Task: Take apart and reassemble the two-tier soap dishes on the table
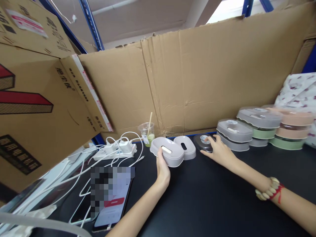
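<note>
My left hand grips a pale grey oval plastic box base by its near side. A light slot shows in its middle, and the base is tilted just above the table. Right behind it sits a second, similar grey piece with a dark slot. My right hand is closed over the right side of a clear oval lid, thumb at the near edge and fingers on top. The lid looks dark against the table and bears a round sticker. Whether it is lifted I cannot tell.
Stacked oval boxes with clear lids, in grey, green and peach, stand at right. A plastic cup with a straw, a power strip, white cables and a phone lie left. Cardboard walls the back.
</note>
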A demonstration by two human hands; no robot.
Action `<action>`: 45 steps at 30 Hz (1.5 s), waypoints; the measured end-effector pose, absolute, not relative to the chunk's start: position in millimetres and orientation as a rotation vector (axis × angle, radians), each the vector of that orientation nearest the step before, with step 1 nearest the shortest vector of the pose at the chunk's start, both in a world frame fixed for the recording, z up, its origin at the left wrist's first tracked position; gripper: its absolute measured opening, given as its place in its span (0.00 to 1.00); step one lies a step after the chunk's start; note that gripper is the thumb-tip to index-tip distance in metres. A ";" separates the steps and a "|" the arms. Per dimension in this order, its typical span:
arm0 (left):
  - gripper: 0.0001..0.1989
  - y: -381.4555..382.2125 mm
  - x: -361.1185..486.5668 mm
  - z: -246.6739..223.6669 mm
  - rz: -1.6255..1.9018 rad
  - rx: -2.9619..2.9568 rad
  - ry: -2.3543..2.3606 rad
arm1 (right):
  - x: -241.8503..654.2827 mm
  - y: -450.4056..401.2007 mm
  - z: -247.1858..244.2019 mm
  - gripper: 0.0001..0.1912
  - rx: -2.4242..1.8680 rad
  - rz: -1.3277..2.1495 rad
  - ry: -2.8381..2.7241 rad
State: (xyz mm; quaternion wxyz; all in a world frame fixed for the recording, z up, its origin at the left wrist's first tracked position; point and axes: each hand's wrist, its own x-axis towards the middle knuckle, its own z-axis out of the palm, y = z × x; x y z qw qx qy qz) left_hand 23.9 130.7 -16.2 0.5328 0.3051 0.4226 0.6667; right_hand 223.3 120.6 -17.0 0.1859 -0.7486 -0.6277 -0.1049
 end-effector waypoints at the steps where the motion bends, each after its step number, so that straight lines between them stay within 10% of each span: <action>1: 0.14 130.0 24.6 -16.2 1.590 0.713 1.005 | 224.6 122.2 -19.2 0.21 -2.094 -0.291 -1.781; 37: 0.19 116.6 32.0 -12.3 1.575 0.597 0.841 | 243.0 140.1 -35.7 0.28 -1.878 -0.095 -1.742; 45: 0.30 102.6 32.7 -30.0 1.362 1.093 0.713 | 200.1 105.4 -17.7 0.37 -1.098 0.037 -2.151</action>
